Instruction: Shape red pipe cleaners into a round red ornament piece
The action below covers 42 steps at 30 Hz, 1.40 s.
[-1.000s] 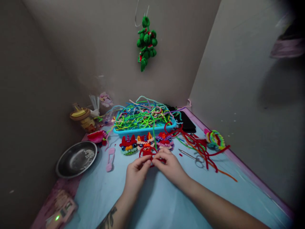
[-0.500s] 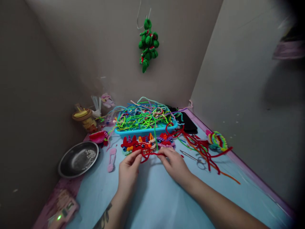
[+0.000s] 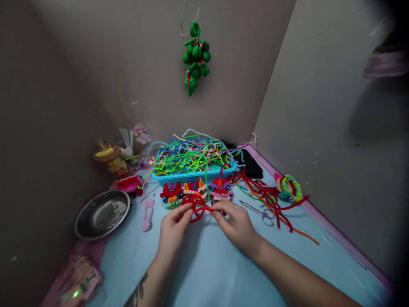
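A red pipe cleaner (image 3: 198, 215), bent into loops, hangs between my two hands just above the table. My left hand (image 3: 175, 224) pinches its left part between thumb and fingers. Its right end is gripped by my right hand (image 3: 235, 221), thumb against forefinger. Right behind the loops stand several fuzzy figures, among them a red one (image 3: 171, 192) with a purple horn and a purple-and-red one (image 3: 220, 189). The red loops partly cover the figure in the middle. Scissors (image 3: 258, 210) lie to the right of my right hand.
A blue basket (image 3: 191, 175) piled with coloured pipe cleaners is at the back. Loose red and orange ones (image 3: 271, 200) spread on the right. A metal bowl (image 3: 81, 217), a pink clip-shaped piece (image 3: 147, 215) and a pink device with a green light (image 3: 83, 283) are at left.
The red loops have shifted slightly and sit a little lower and wider between my hands. My fingers still pinch both sides. The whole view has moved a little.
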{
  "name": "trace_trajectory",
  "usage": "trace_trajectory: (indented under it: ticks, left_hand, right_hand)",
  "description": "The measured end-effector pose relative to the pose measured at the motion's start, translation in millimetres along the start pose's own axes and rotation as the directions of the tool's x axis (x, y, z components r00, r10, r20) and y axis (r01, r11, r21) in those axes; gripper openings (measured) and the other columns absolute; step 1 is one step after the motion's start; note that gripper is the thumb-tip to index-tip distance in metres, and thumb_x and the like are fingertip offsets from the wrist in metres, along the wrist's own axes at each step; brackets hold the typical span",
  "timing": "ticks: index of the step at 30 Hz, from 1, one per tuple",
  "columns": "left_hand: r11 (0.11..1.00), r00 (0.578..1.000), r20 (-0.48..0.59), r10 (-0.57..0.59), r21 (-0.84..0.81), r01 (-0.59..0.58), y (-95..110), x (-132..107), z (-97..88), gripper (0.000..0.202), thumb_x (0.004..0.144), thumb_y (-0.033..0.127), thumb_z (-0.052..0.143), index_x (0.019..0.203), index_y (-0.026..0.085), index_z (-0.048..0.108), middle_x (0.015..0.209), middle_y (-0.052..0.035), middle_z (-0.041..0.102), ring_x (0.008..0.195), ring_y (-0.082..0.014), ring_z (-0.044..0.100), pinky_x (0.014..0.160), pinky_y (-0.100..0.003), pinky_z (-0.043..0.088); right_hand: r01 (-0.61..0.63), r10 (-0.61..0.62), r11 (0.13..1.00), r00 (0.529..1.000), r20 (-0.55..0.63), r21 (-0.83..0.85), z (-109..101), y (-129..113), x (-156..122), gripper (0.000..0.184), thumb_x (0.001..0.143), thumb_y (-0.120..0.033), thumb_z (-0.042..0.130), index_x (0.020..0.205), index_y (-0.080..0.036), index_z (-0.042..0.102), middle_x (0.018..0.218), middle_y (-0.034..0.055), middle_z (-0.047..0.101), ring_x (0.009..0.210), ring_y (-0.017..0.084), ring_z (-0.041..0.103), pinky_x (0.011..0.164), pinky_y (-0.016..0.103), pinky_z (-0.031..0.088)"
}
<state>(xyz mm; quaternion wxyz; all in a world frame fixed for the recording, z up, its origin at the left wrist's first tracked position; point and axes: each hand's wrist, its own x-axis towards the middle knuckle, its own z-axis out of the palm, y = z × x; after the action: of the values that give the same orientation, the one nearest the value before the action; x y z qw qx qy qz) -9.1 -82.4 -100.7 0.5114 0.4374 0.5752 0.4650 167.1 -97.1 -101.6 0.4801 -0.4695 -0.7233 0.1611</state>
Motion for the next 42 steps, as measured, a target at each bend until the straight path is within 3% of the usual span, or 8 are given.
trace_trajectory:
  ticks: [11, 19, 27, 35, 38, 42]
  left_hand:
    - [0.999, 0.999, 0.048, 0.009, -0.031, -0.007, -1.0, 0.7, -1.6, 0.040, 0.064, 0.038, 0.072, 0.094, 0.012, 0.071, 0.054, 0.0013, 0.060, 0.040, -0.0045, 0.034, 0.038, -0.017, 0.026]
    - [0.998, 0.998, 0.068, 0.006, -0.067, -0.002, 0.3, -1.5, 0.3, 0.036, 0.061, 0.036, 0.074, 0.089, 0.013, 0.072, 0.052, 0.0017, 0.059, 0.039, -0.0047, 0.034, 0.038, -0.017, 0.025]
    - [0.998, 0.992, 0.123, 0.016, -0.055, -0.009, -3.2, -1.2, 0.0, 0.035, 0.063, 0.036, 0.073, 0.089, 0.012, 0.072, 0.049, 0.0019, 0.057, 0.038, -0.0046, 0.034, 0.037, -0.017, 0.025]
    - [0.998, 0.989, 0.150, 0.019, -0.055, -0.011, -4.5, -1.5, 0.4, 0.035, 0.065, 0.035, 0.072, 0.091, 0.012, 0.072, 0.050, 0.0016, 0.057, 0.038, -0.0040, 0.033, 0.037, -0.017, 0.025]
    - [0.998, 0.988, 0.150, 0.023, -0.064, -0.014, -5.2, -1.7, 1.0, 0.035, 0.065, 0.036, 0.072, 0.091, 0.012, 0.072, 0.051, 0.0013, 0.058, 0.038, -0.0045, 0.034, 0.037, -0.017, 0.024]
    - [0.997, 0.989, 0.145, 0.021, -0.077, -0.010, -3.9, -3.2, 3.7, 0.035, 0.063, 0.037, 0.073, 0.088, 0.013, 0.073, 0.052, 0.0003, 0.061, 0.037, -0.0045, 0.035, 0.037, -0.018, 0.025]
  right_hand:
    - [0.040, -0.045, 0.998, 0.995, 0.093, 0.056, 7.3, 6.1, -5.4, 0.017, 0.085, -0.016, 0.048, 0.088, -0.021, 0.064, 0.078, 0.0032, 0.068, 0.075, 0.016, 0.061, 0.069, 0.028, 0.047]
    - [0.086, -0.096, 0.994, 0.983, 0.153, 0.069, 4.7, 2.1, -0.8, 0.017, 0.084, -0.013, 0.049, 0.079, -0.022, 0.063, 0.076, 0.0028, 0.067, 0.073, 0.016, 0.058, 0.070, 0.029, 0.047]
    - [0.109, -0.114, 0.993, 0.985, 0.127, 0.038, 2.9, -0.5, 0.3, 0.015, 0.083, -0.014, 0.050, 0.078, -0.022, 0.062, 0.075, 0.0035, 0.065, 0.075, 0.017, 0.056, 0.070, 0.031, 0.046]
    - [0.009, -0.009, 0.999, 1.000, -0.017, 0.034, 5.9, 3.6, 0.9, 0.010, 0.081, -0.019, 0.057, 0.073, -0.021, 0.064, 0.077, 0.0042, 0.060, 0.079, 0.018, 0.056, 0.073, 0.033, 0.046]
    - [-0.054, 0.053, 0.998, 0.999, 0.001, 0.035, 7.4, 0.9, 0.7, 0.008, 0.075, -0.018, 0.063, 0.071, -0.023, 0.067, 0.093, 0.0058, 0.060, 0.093, 0.021, 0.054, 0.084, 0.038, 0.043]
    - [-0.199, 0.185, 0.971, 0.976, 0.112, 0.131, 10.6, -2.7, 0.4, 0.010, 0.074, -0.016, 0.062, 0.072, -0.022, 0.069, 0.122, 0.0071, 0.053, 0.116, 0.025, 0.046, 0.100, 0.044, 0.034]
